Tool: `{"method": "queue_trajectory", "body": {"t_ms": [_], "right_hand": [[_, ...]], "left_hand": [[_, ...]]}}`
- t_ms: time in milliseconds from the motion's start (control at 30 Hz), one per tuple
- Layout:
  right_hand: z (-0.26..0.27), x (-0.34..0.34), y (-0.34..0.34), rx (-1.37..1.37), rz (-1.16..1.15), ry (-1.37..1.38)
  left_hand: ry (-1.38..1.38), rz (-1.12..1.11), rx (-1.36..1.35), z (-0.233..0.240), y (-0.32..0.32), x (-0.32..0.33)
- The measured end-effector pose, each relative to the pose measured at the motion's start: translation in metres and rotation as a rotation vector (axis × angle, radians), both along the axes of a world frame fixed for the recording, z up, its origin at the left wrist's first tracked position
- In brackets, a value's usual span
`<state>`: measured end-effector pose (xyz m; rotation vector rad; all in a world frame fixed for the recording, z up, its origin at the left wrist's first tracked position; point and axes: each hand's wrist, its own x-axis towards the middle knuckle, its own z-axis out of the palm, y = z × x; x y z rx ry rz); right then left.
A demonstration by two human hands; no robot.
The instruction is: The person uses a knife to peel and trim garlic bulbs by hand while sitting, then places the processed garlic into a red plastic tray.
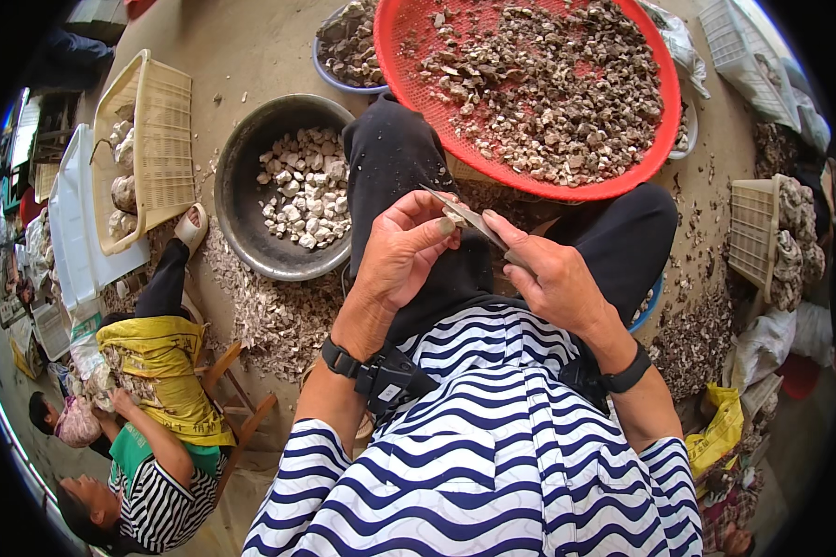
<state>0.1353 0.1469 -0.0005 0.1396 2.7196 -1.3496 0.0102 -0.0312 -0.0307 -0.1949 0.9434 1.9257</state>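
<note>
Between its thumb and fingers my left hand (414,244) pinches a small pale chunk (458,217), possibly dried root or fungus. My right hand (547,268) grips a knife (488,228), whose flat grey blade lies against the chunk and points up and left. Both hands meet above my lap. A dark metal basin (240,230) beside my left knee holds many whitish trimmed pieces (306,188). Over my right knee rests a red perforated plastic tray (418,97), spread with brown and whitish pieces (564,90).
Behind the tray stands a blue-rimmed basin (320,63) of dark chunks. A cream crate (164,139) with large pale lumps is at left. Below it sits a co-worker (164,432) with a yellow sack across the lap. Shavings (285,313) litter the floor. Another crate (751,230) stands right.
</note>
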Motion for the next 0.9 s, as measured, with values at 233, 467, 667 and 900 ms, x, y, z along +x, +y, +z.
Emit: {"method": "queue_trajectory", "body": {"t_ms": [233,467,667,900], "right_hand": [[-0.007,0.005,0.004,-0.072,-0.06,0.102],[0.004,-0.003,0.004,-0.084,-0.114,0.021],[-0.002,0.003,0.004,-0.047,-0.108,-0.011],[-0.004,0.0,0.003,-0.024,-0.075,0.012]], "left_hand": [[0.024,0.043,-0.009,0.003,0.009,0.001],[0.052,0.088,0.05,0.001,0.009,-0.003],[0.069,0.118,0.038,0.002,0.008,0.0],[0.072,0.058,-0.056,0.007,0.005,-0.003]]}}
